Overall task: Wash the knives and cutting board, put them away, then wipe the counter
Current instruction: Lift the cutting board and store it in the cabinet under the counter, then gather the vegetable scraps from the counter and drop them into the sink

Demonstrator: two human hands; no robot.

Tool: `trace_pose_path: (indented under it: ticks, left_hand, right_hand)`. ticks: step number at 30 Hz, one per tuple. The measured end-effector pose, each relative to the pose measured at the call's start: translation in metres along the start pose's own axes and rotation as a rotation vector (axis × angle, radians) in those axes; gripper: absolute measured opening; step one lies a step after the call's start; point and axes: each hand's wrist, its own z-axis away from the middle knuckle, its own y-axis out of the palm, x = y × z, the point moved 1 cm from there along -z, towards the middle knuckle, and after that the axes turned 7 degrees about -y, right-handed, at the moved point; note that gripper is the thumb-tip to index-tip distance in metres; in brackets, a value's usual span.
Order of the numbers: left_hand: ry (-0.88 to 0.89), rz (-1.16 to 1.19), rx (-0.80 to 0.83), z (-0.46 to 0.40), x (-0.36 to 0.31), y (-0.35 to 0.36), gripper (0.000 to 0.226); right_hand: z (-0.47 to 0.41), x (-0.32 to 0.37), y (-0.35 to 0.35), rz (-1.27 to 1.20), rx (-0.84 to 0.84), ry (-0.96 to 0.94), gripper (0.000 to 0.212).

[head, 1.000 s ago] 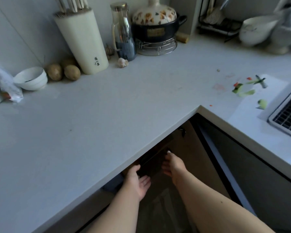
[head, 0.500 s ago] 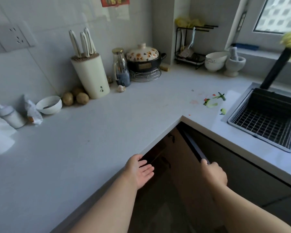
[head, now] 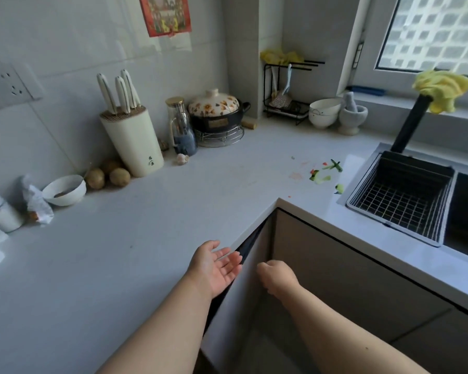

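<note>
Your left hand (head: 216, 265) hangs open, palm up and fingers spread, over the front edge of the pale grey desk (head: 119, 265), clamped on nothing; your right hand (head: 277, 275) is curled loosely into a fist in front of the beige cabinet door (head: 335, 279) below the corner, and you hold nothing in it that I can see. Three white-handled knives (head: 119, 91) stand in the cream cylindrical knife block (head: 133, 143) against the wall, so that part looks finished; the cutting board is not in view. What remains, I judge, is wiping: green and red vegetable scraps (head: 327, 172) and a faint pinkish smear lie on the desk just beside the black sink (head: 405, 195). The risk is sweeping those scraps off the front edge onto the floor, or spreading the stain with a dry cloth; the yellow cloth (head: 443, 89) draped on the black tap is the likely tool. The wire basket in the sink looks empty; the small white bowl (head: 64, 190) at the left holds a little brown residue.
</note>
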Motion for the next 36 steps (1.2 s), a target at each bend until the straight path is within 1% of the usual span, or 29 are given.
trace_pose_path:
  ticks: [3, 6, 9, 12, 14, 16, 17, 18, 19, 20, 21, 23, 25, 27, 29, 32, 34, 36]
  left_hand:
    - [-0.014, -0.051, 0.021, -0.012, -0.002, 0.025, 0.037]
    - [-0.018, -0.113, 0.053, -0.027, -0.006, 0.057, 0.036]
    - [0.008, -0.191, 0.079, -0.048, -0.015, 0.098, 0.026]
    - [0.111, -0.357, 0.060, -0.077, -0.026, 0.146, 0.012]
    - [0.224, -0.506, 0.017, -0.100, -0.034, 0.179, 0.010]
    - [0.336, -0.668, -0.025, -0.122, -0.041, 0.214, 0.012]
    - [0.394, -0.784, -0.059, -0.133, -0.043, 0.230, 0.010]
    - [0.452, -0.924, -0.100, -0.144, -0.045, 0.246, 0.005]
    - [0.511, -1.071, -0.145, -0.155, -0.047, 0.260, 0.005]
    - [0.564, -1.209, -0.184, -0.169, -0.048, 0.272, 0.005]
    - [0.607, -1.323, -0.214, -0.180, -0.048, 0.284, 0.003]
    - [0.666, -1.489, -0.263, -0.205, -0.048, 0.305, 0.025]
    - [0.678, -1.609, -0.323, -0.222, -0.047, 0.323, 0.042]
    - [0.678, -1.741, -0.371, -0.234, -0.046, 0.338, 0.049]
    - [0.676, -1.826, -0.405, -0.241, -0.046, 0.350, 0.044]
    - [0.673, -1.901, -0.446, -0.245, -0.048, 0.362, 0.026]
    - [0.683, -1.980, -0.437, -0.245, -0.049, 0.367, 0.020]
    - [0.679, -2.032, -0.405, -0.244, -0.049, 0.371, 0.019]
  right_hand:
    - [0.000, 0.018, -0.037, 0.004, -0.120, -0.108, 0.018]
    - [-0.017, 0.025, -0.080, 0.077, -0.225, -0.180, 0.014]
    - [-0.045, 0.024, -0.131, 0.107, -0.325, -0.201, 0.015]
    - [-0.079, 0.018, -0.188, 0.189, -0.419, -0.185, 0.018]
    - [-0.106, 0.015, -0.222, 0.287, -0.448, -0.180, 0.024]
    - [-0.134, 0.013, -0.250, 0.405, -0.444, -0.182, 0.029]
    - [-0.148, 0.012, -0.261, 0.463, -0.424, -0.183, 0.034]
    - [-0.161, 0.012, -0.269, 0.520, -0.393, -0.187, 0.039]
    - [-0.174, 0.011, -0.275, 0.577, -0.350, -0.191, 0.044]
    - [-0.186, 0.010, -0.280, 0.630, -0.301, -0.195, 0.046]
    - [-0.197, 0.009, -0.283, 0.676, -0.248, -0.197, 0.044]
    - [-0.216, 0.008, -0.287, 0.742, -0.159, -0.204, 0.033]
    - [-0.231, 0.008, -0.290, 0.760, -0.110, -0.217, 0.029]
    - [-0.242, 0.009, -0.294, 0.774, -0.083, -0.229, 0.026]
    - [-0.251, 0.012, -0.301, 0.783, -0.080, -0.243, 0.024]
    - [-0.263, 0.015, -0.312, 0.736, -0.095, -0.218, 0.024]
    - [-0.273, 0.017, -0.322, 0.622, -0.142, -0.171, 0.020]
    - [-0.288, 0.022, -0.334, 0.511, -0.226, -0.158, 0.017]
